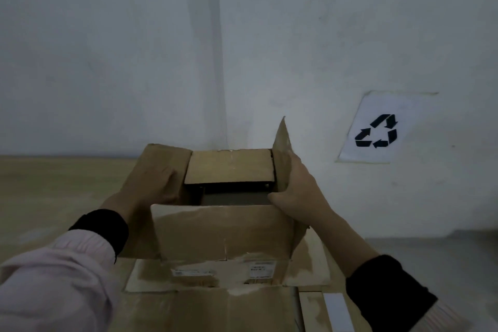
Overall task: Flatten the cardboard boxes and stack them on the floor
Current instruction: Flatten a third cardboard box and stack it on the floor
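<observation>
Nearest, below both hands: flattened cardboard lying spread out, w/ torn pale patches and a couple of small labels, text too blurred to read. A white strip lies beside it, under the right forearm.

On top of that stands the open cardboard box, near wall facing the camera, its surface scuffed and peeled.

Left hand lies palm-down on the box's left flap, which is folded outward and down; fingers spread flat, grip open, pressing rather than grasping. Black cuff and pale pink sleeve trail back toward the camera.

Right hand has its grip closed on the right flap: thumb on the inner side by the box's near-right corner, fingers on the outer side. That flap stands upright, tip leaning slightly inward. Black cuff on this wrist too.

Between the two grips: dark box interior. Just beyond it, the far flap is folded inward, roughly level over the opening.

Left of the left hand, a light wooden surface runs to the wall. Right of the right hand, a grey floor.

Farthest: white wall corner behind the box, and on the wall beyond the right grip a white sheet w/ black recycling symbol.
</observation>
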